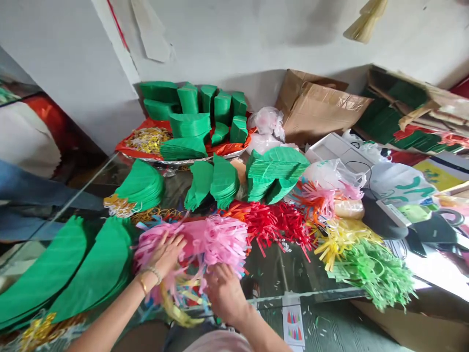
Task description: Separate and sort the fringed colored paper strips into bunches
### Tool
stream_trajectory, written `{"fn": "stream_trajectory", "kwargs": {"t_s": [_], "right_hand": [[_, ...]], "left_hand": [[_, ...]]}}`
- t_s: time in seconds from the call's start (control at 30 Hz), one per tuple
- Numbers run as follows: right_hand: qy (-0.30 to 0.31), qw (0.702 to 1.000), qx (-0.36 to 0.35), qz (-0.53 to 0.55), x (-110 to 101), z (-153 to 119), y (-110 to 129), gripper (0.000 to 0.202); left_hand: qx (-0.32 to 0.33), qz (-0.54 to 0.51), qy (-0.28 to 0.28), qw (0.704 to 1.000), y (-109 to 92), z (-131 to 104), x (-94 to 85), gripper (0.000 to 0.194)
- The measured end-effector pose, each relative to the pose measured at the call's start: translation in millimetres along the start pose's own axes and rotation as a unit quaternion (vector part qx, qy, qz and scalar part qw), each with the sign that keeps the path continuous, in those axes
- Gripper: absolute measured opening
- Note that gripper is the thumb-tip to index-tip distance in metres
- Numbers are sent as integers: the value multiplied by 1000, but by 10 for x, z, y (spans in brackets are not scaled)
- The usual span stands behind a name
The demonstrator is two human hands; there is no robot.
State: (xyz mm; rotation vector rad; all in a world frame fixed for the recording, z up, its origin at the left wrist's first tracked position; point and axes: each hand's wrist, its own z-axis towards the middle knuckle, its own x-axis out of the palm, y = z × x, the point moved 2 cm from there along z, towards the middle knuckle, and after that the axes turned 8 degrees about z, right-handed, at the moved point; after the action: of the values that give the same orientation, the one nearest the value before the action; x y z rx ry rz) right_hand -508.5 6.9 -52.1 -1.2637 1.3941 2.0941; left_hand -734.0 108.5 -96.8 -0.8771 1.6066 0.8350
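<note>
Pink paper tassels (225,237) lie in a fringed heap at the front of the glass table. My left hand (168,252) rests on the heap's left side, fingers stretched out and a little apart. Curled against the lower right of the heap is my right hand (223,288), seemingly closed on pink strips; its fingertips are partly hidden. A yellow strip bundle (174,308) hangs over the table edge between my forearms, among blue and other coloured strips.
Stacks of green cut sheets (102,264) stand left and behind. Red tassels (276,225), yellow tassels (344,239) and light green tassels (373,274) lie rightward. Behind are a foil-edged tray (183,160) and a cardboard box (322,107). The glass edge (308,296) runs in front.
</note>
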Motion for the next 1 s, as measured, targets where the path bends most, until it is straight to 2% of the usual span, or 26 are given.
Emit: {"fn": "stream_trajectory", "kwargs": {"t_s": [0.07,0.13,0.2,0.23,0.3,0.37,0.4,0.43,0.47,0.53,0.6,0.67,0.77,0.9,1.0], "right_hand": [[-55,993,96,-27,-382,-196,-431,17],[-87,984,147,-53,-752,-401,-953,13],[-107,976,175,-77,-1086,-573,-1505,17],[-114,972,185,-88,-1234,-635,-1770,22],[-117,969,190,-105,-1473,-687,-2235,28],[-98,975,165,-109,-1618,-646,-2586,28],[-81,981,143,-105,-1653,-603,-2716,26],[-61,986,119,-98,-1669,-554,-2821,23],[-43,990,97,-90,-1670,-506,-2905,21],[-22,994,69,-76,-1646,-431,-3029,22],[-29,995,71,-67,-1617,-396,-3123,31],[-62,992,96,-57,-1592,-391,-3206,41],[-132,980,148,-30,-1547,-404,-3330,49],[-225,951,210,17,-1501,-436,-3492,55],[-279,931,232,46,-1555,-507,-3568,50]], "left_hand": [[-15,-3,-14,1000,110,-18,98,55],[-35,3,-18,999,194,-32,110,56],[-59,30,-22,998,132,7,-25,53],[-74,47,-36,995,10,65,-156,49],[-108,69,-98,987,-454,286,-504,42],[-117,22,-154,981,-1166,653,-832,33],[-85,-30,-162,983,-1574,880,-939,30],[-21,-91,-152,984,-1987,1118,-995,27],[41,-142,-137,979,-2365,1346,-1003,24],[71,-157,-130,976,-2915,1725,-902,13],[41,-158,-137,977,-3166,1961,-720,16],[-20,-158,-152,975,-3186,2063,-543,27],[-122,-161,-182,963,-3031,2078,-351,35],[-222,-180,-225,931,-2793,2072,-173,49],[-272,-207,-257,904,-2610,2064,-104,63]]}}
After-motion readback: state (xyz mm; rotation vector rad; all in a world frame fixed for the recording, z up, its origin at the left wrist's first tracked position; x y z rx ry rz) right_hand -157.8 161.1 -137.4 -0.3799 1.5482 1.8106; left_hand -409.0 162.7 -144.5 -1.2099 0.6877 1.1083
